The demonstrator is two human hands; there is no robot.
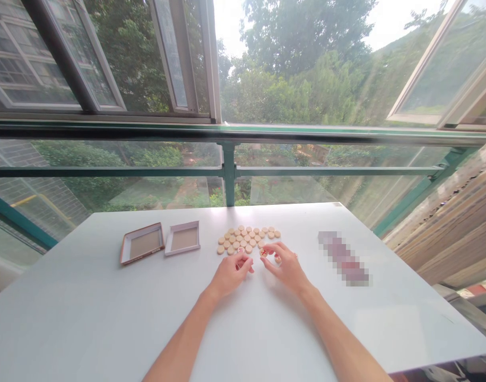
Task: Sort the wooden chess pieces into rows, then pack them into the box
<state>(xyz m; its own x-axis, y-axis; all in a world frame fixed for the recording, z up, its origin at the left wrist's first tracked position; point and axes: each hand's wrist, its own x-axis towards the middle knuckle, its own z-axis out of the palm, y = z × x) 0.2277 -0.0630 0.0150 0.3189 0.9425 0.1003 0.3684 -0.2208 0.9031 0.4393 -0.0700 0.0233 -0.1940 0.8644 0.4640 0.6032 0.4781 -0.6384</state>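
Note:
Many round pale wooden Chinese chess pieces lie grouped on the white table, most with plain sides up. My right hand has its index finger and thumb around a piece with a red character at the near edge of the group. Beneath that hand's fingers, another marked piece is partly hidden. My left hand rests just in front of the group, its fingers curled in; whatever they may hold is out of sight. Close above its knuckles lies a red-marked piece.
Left of the pieces are two shallow open box halves: a brown-edged one and a pale one. A pixelated item lies at the right on the white table. Behind the table run a green railing and windows.

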